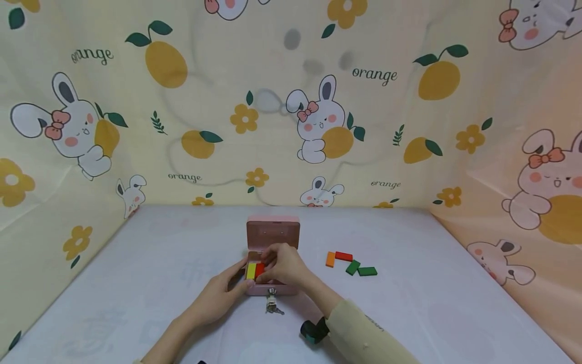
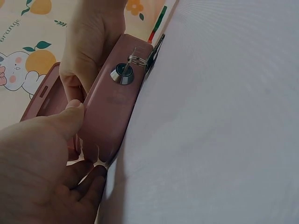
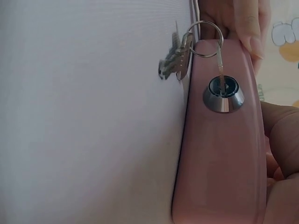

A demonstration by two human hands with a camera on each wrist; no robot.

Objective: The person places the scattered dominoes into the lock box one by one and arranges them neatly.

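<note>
A pink metal cash box (image 1: 284, 290) sits on the white table with its lid (image 1: 273, 233) raised. My left hand (image 1: 217, 299) holds the box's left end, thumb at the rim and fingers against the outer wall, as the left wrist view shows. Inside, a yellow block (image 1: 251, 271) lies beside a red block (image 1: 259, 269). My right hand (image 1: 287, 265) reaches in over the front wall, thumb and fingers pinching at the red block and covering the box's right part. A key with a ring stands in the front lock (image 3: 224, 95), and more keys (image 1: 273, 307) dangle from it.
Right of the box lie an orange block (image 1: 330, 259), another red block (image 1: 343, 256) and two green blocks (image 1: 367, 271). A black device (image 1: 313, 331) is at the right sleeve's cuff. Patterned cloth walls (image 1: 273, 151) with rabbits and oranges border the table behind and on both sides.
</note>
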